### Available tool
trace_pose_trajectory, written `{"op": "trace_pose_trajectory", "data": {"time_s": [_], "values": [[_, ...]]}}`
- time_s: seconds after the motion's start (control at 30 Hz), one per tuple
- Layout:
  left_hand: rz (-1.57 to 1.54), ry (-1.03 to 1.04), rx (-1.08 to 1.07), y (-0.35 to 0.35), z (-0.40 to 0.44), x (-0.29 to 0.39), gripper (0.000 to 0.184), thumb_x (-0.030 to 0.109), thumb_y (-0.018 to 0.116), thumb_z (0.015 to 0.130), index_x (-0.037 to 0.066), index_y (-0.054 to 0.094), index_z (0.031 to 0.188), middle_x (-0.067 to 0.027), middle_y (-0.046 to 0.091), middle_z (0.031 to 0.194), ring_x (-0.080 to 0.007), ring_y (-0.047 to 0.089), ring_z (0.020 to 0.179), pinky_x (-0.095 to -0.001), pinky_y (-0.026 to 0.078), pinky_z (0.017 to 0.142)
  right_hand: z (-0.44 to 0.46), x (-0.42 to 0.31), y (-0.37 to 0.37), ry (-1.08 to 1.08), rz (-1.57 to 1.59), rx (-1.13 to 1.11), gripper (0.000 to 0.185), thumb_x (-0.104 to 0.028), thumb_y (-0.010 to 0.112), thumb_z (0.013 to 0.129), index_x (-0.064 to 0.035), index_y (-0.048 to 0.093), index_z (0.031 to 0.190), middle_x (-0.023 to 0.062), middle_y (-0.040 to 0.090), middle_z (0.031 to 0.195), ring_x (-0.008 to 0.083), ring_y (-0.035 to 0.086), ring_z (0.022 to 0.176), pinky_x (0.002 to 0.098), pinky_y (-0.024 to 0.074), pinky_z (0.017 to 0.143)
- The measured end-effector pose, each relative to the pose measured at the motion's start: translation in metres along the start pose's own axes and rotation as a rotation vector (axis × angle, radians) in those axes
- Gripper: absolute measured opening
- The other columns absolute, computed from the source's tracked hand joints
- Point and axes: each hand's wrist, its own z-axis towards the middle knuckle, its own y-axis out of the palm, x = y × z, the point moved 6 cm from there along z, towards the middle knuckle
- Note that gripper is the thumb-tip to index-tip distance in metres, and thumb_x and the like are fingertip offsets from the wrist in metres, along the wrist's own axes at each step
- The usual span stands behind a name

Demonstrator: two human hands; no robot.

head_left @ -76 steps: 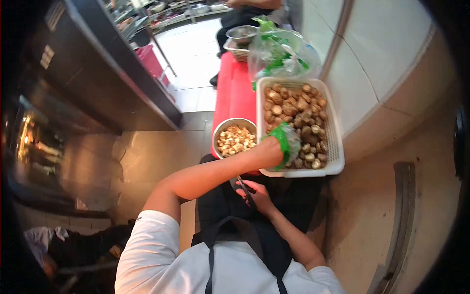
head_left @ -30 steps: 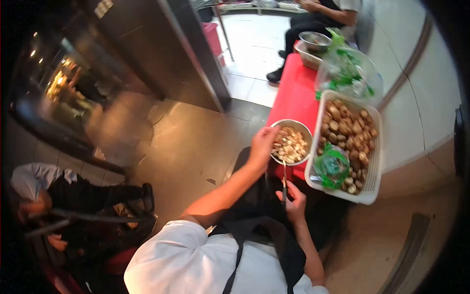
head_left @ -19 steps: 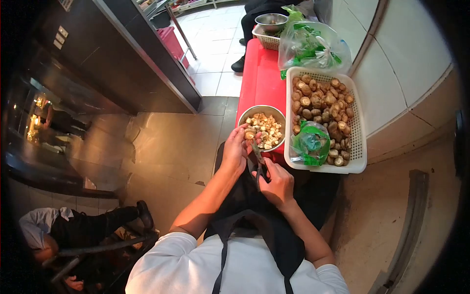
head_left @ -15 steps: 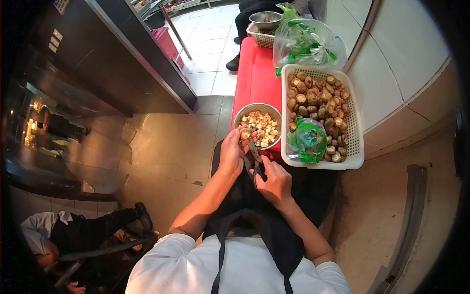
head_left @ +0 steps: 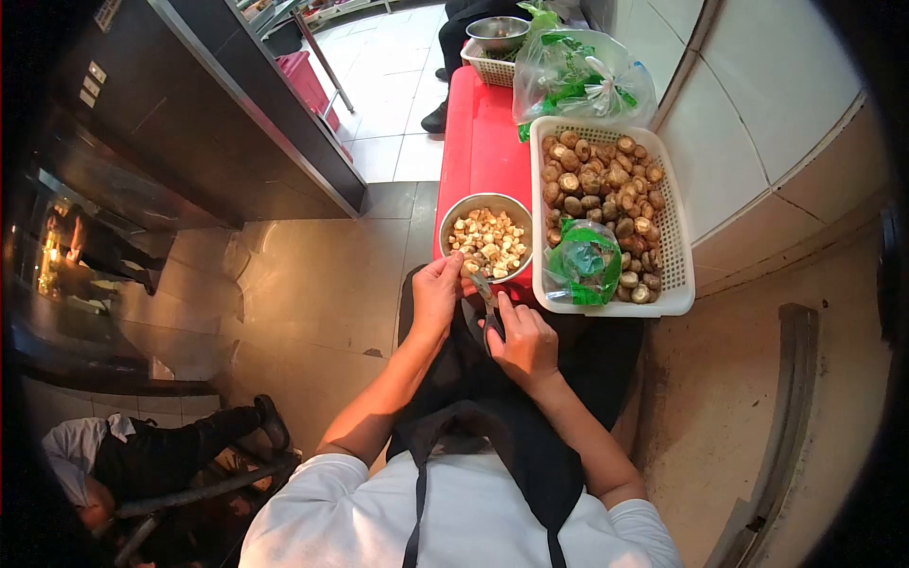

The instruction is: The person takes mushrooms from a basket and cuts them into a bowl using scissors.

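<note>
My left hand (head_left: 437,295) pinches a brown mushroom (head_left: 470,268) at the near rim of a steel bowl (head_left: 452,213). In the bowl lie many pale cut mushroom stems (head_left: 492,234). Black-handled scissors (head_left: 490,317) are gripped in my right hand (head_left: 527,343), their blades pointing up to the mushroom and touching or nearly touching it. To the right of the bowl, a white plastic basket (head_left: 678,270) holds many whole brown mushrooms (head_left: 606,185) and a clear and green plastic bag (head_left: 582,263).
Bowl and basket rest on a red surface (head_left: 461,128). Behind the basket stand a tied plastic bag (head_left: 587,80) and a smaller basket with a metal bowl (head_left: 497,33). A tiled wall (head_left: 757,114) rises at right. Another person (head_left: 161,450) is at lower left.
The scissors and both hands stay close together at the bowl. My left fingers have closed in more tightly around the mushroom. The whole view has shifted slightly.
</note>
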Motion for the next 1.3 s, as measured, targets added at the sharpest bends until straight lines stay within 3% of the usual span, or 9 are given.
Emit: {"op": "trace_pose_trajectory", "data": {"time_s": [0.43, 0.53, 0.63, 0.73, 0.83, 1.0, 1.1, 1.2, 1.3], "values": [[-0.033, -0.009, 0.034, 0.003, 0.011, 0.002, 0.022, 0.020, 0.062, 0.103, -0.002, 0.064, 0.109, -0.0101, 0.073, 0.096, -0.0196, 0.075, 0.081, -0.0280, 0.061, 0.070, 0.011, 0.007, 0.018, 0.055, 0.159, -0.018, 0.043, -0.024, 0.077, 0.083, -0.0025, 0.064, 0.119, 0.0135, 0.067, 0.076, 0.0337, 0.068, 0.070, 0.0435, 0.0551, 0.063], [0.005, 0.026, 0.020, 0.001, 0.017, -0.002, 0.021, 0.017, 0.062, 0.103, -0.002, 0.064, 0.110, -0.0102, 0.073, 0.096, -0.0185, 0.075, 0.081, -0.0269, 0.060, 0.069, 0.014, 0.005, 0.016, 0.074, 0.291, -0.014, 0.041, -0.024, 0.077, 0.087, -0.0010, 0.065, 0.118, 0.0116, 0.063, 0.070, 0.0275, 0.068, 0.064, 0.0410, 0.0543, 0.062], [0.130, 0.165, 0.047, -0.005, 0.026, -0.005, 0.020, 0.015, 0.062, 0.103, -0.002, 0.065, 0.112, -0.0089, 0.072, 0.094, -0.0164, 0.074, 0.079, -0.0256, 0.059, 0.065, 0.004, 0.024, 0.049, 0.455, 0.846, -0.279, 0.039, -0.026, 0.077, 0.091, -0.0001, 0.066, 0.118, 0.0049, 0.060, 0.065, 0.0153, 0.062, 0.056, 0.0329, 0.0505, 0.054], [0.225, 0.251, 0.069, -0.008, 0.026, 0.007, 0.020, 0.015, 0.062, 0.102, -0.002, 0.066, 0.112, -0.0071, 0.071, 0.091, -0.0137, 0.071, 0.075, -0.0243, 0.057, 0.061, -0.009, 0.029, 0.048, 0.878, 1.396, -0.275, 0.040, -0.029, 0.076, 0.093, -0.0006, 0.066, 0.120, -0.0021, 0.057, 0.066, 0.0047, 0.054, 0.054, 0.0233, 0.0434, 0.048], [0.270, 0.316, 0.093, -0.006, 0.027, 0.023, 0.020, 0.016, 0.066, 0.101, -0.002, 0.068, 0.110, -0.0042, 0.070, 0.088, -0.0083, 0.065, 0.069, -0.0225, 0.051, 0.058, -0.015, 0.030, 0.038, 0.836, 1.404, -0.241, 0.038, -0.028, 0.075, 0.094, -0.0010, 0.066, 0.120, -0.0048, 0.059, 0.069, 0.0025, 0.051, 0.053, 0.0186, 0.0393, 0.046], [0.433, 0.461, -0.002, 0.045, 0.028, 0.061, 0.030, 0.020, 0.067, 0.100, -0.003, 0.066, 0.119, -0.0060, 0.073, 0.092, -0.0105, 0.068, 0.075, -0.0242, 0.055, 0.067, -0.042, 0.038, 0.049, 0.740, 1.333, -0.332, 0.037, -0.024, 0.079, 0.092, -0.0030, 0.070, 0.121, -0.0038, 0.059, 0.071, 0.0041, 0.054, 0.057, 0.0216, 0.0400, 0.050], [0.550, 0.327, -0.210, 0.112, 0.026, 0.085, 0.042, 0.025, 0.071, 0.098, -0.004, 0.062, 0.127, -0.0125, 0.072, 0.108, -0.0194, 0.071, 0.093, -0.0321, 0.056, 0.080, -0.049, 0.040, 0.044, 0.667, 1.224, -0.371, 0.038, -0.025, 0.080, 0.091, -0.0035, 0.071, 0.121, -0.0037, 0.060, 0.073, 0.0046, 0.054, 0.059, 0.0222, 0.0407, 0.053], [0.756, 0.989, -0.119, 0.167, 0.015, 0.109, 0.051, 0.028, 0.073, 0.095, -0.002, 0.058, 0.134, -0.0206, 0.063, 0.131, -0.0326, 0.065, 0.117, -0.0410, 0.052, 0.095, -0.052, 0.046, 0.042, 0.607, 1.168, -0.394, 0.044, -0.032, 0.080, 0.090, -0.0027, 0.071, 0.121, -0.0014, 0.064, 0.078, 0.0051, 0.056, 0.072, 0.0234, 0.0437, 0.064], [0.958, 1.000, -0.336, 0.197, -0.007, 0.108, 0.058, 0.028, 0.073, 0.093, 0.002, 0.052, 0.141, -0.0239, 0.049, 0.146, -0.0415, 0.053, 0.132, -0.0465, 0.046, 0.106, -0.050, 0.054, 0.038, 0.580, 1.116, -0.362, 0.047, -0.035, 0.080, 0.090, -0.0018, 0.070, 0.121, -0.0001, 0.065, 0.080, 0.0065, 0.056, 0.077, 0.0254, 0.0452, 0.070]]}}
